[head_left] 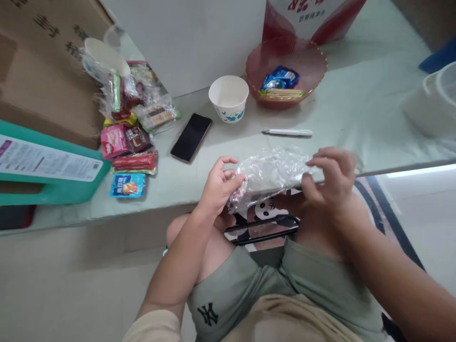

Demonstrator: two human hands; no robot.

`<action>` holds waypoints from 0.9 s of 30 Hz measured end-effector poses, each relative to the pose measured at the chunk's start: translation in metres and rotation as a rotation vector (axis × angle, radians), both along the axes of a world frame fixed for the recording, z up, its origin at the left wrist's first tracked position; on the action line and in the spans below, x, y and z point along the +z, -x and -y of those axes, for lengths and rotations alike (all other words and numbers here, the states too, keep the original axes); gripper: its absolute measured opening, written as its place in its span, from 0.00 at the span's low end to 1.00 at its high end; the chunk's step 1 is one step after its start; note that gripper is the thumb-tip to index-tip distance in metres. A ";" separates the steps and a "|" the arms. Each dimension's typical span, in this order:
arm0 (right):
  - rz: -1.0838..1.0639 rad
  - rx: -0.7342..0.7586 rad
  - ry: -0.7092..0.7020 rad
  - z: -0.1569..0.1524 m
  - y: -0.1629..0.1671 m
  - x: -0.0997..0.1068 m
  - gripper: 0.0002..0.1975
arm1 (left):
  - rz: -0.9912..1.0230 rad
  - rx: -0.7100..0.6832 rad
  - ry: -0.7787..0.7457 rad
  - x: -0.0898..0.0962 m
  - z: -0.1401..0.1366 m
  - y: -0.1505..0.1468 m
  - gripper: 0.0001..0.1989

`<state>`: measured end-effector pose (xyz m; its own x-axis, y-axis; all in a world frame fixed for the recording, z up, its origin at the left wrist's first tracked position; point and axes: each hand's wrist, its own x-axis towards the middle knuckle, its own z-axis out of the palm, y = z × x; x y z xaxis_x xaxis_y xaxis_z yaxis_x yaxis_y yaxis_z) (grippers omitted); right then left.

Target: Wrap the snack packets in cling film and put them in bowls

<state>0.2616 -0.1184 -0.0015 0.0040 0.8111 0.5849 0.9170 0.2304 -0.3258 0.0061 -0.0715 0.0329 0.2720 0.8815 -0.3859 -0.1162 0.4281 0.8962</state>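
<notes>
A crinkled clear plastic bag (274,168) is stretched between my two hands, just over the table's front edge. My left hand (221,185) pinches its left end, where a small reddish patch shows at the fingertips. At the other end my right hand (331,175) grips the bag between thumb and fingers, slightly blurred. Beyond the bag a white pen (288,133) lies on the table. A white paper bowl (228,99) with a blue-green leaf print stands behind, and a black phone (191,137) lies to its left.
A pink translucent bowl (251,78) holds blue packets and thin sticks. Wrapped snacks (128,137) are heaped at the left, near a green container (57,166) and a cardboard box (46,80). A red and white bag (313,19) stands at the back; a whitish tub (432,102) is at right.
</notes>
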 end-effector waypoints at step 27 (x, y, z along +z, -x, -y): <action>-0.247 0.104 -0.114 0.067 0.076 -0.028 0.15 | -0.044 -0.281 0.157 0.009 0.006 0.003 0.10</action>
<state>0.1854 -0.1857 -0.0293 0.0777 0.7440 0.6637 0.7827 0.3668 -0.5029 0.0027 -0.0779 0.0415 0.4760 0.7032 -0.5282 0.0637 0.5714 0.8182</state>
